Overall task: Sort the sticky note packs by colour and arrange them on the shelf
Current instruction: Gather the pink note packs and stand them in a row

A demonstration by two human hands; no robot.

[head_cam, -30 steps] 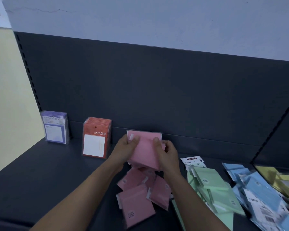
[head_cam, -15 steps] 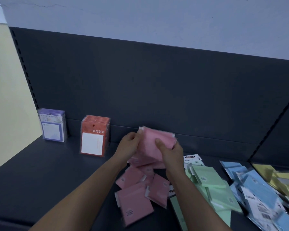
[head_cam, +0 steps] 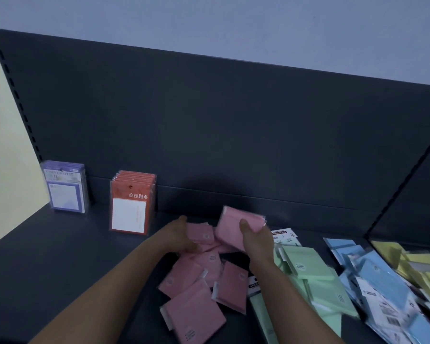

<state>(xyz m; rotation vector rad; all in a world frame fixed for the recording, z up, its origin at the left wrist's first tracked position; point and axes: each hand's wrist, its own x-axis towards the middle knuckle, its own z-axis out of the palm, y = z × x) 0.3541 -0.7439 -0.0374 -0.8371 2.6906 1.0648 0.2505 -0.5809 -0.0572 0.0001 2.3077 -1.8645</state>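
My right hand (head_cam: 256, 240) grips a small stack of pink sticky note packs (head_cam: 233, 224), tilted, just above the shelf. My left hand (head_cam: 179, 235) reaches down onto the loose pink packs (head_cam: 196, 286) scattered on the dark shelf (head_cam: 60, 264), its fingers touching the top ones; whether it holds one I cannot tell. Green packs (head_cam: 313, 276) lie to the right of the pink ones, then blue packs (head_cam: 377, 276), then yellow packs (head_cam: 412, 264) at the far right.
A row of red packs (head_cam: 132, 202) stands upright at the back left, with purple packs (head_cam: 65, 187) standing further left. The dark back panel (head_cam: 233, 132) rises behind. A slanted divider (head_cam: 402, 184) bounds the right side.
My left hand has let go of the pink stack and dropped to the loose pink packs. My right hand now holds the stack alone, shifted right and tilted.
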